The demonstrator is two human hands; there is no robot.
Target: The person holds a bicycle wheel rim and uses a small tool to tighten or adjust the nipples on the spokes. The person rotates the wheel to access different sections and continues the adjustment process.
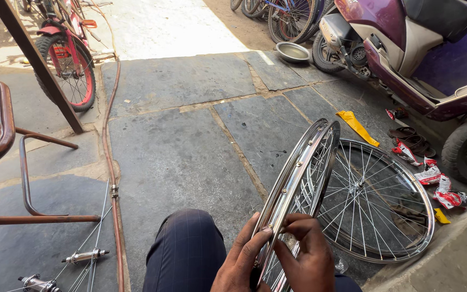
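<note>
2 hands point(277, 257) grip an upright chrome rim point(298, 178).

Floor of large grey stone slabs point(179, 162) with sandy joints, bearing a spoked chrome wheel point(377, 203) lying flat at right, beside scattered red-and-white wrappers point(433, 178), a yellow strip point(357, 127), and a pair of brown sandals point(412, 139). At left, two loose hubs with spokes point(85, 256) lie on the slab, and a brown hose point(112, 162) runs along the floor. Farther back, a metal bowl point(292, 52) rests on the stone just beside a maroon scooter point(406, 48), and a red bicycle point(68, 59) stands at upper left.
</note>
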